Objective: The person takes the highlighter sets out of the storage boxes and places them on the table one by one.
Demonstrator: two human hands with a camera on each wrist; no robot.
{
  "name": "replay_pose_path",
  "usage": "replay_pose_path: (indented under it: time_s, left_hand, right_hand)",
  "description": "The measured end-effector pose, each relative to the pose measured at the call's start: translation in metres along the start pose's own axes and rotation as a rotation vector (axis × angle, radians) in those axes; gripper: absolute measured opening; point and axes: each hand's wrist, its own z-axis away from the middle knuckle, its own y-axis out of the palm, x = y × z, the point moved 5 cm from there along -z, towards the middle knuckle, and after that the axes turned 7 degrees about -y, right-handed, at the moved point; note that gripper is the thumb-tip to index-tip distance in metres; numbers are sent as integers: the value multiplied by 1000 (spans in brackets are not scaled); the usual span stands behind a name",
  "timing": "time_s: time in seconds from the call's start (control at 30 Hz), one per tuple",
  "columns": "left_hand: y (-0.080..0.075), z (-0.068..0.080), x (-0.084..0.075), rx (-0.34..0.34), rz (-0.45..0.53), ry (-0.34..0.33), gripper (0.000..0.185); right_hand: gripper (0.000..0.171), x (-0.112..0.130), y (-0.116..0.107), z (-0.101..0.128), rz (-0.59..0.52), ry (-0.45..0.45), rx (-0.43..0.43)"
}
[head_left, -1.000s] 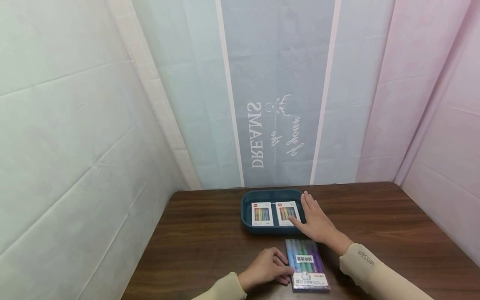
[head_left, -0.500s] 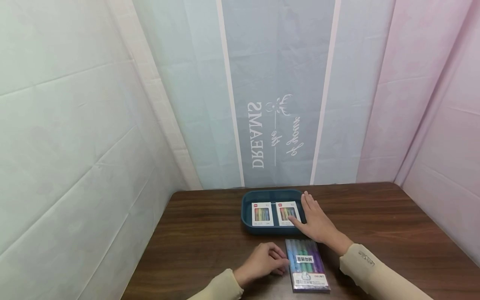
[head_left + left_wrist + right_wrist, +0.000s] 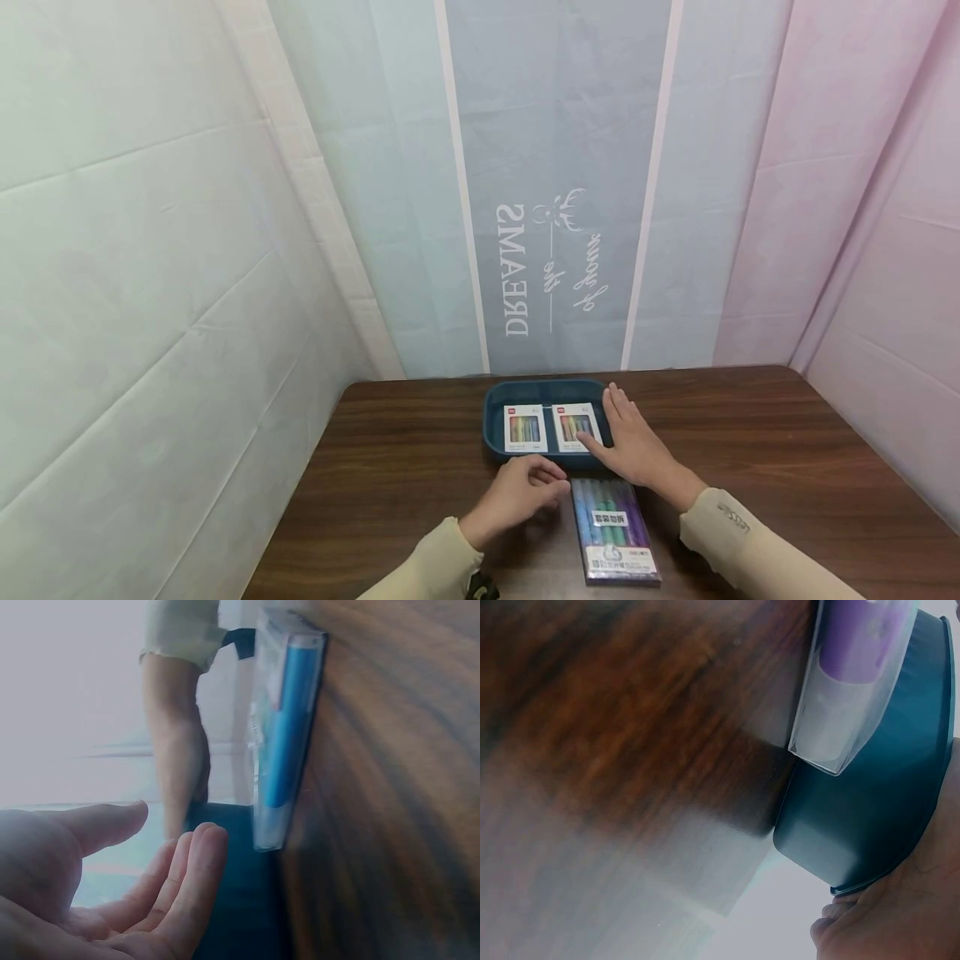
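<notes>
The pen pack (image 3: 613, 529) lay flat on the table (image 3: 787, 467), near the tray (image 3: 495, 417); light, stiff, slick plastic, best pinched by its long edges. Left hand (image 3: 521, 493) hovered relaxed, empty; right hand (image 3: 633, 446) lay flat on the tray's rim

We find the dark blue plastic tray (image 3: 497, 442) just beyond our left hand (image 3: 519, 493), our right hand (image 3: 633, 446) resting on its right rim. Two small white marker boxes (image 3: 525, 428) lie side by side in it. The clear pen pack (image 3: 613, 528) lies between our hands on the brown wooden table (image 3: 787, 450).
</notes>
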Motion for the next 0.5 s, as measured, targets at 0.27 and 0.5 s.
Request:
replay_pose_path:
  time_s: [0.27,0.5]
  left_hand:
    - [-3,-9,-16,-25,19,34,19]
    - [-9,-20,-27,-68,-13,50,21]
  right_hand:
    - [109,-1,0,0,12,-3,-5]
    - [109,-1,0,0,15,-8,-6]
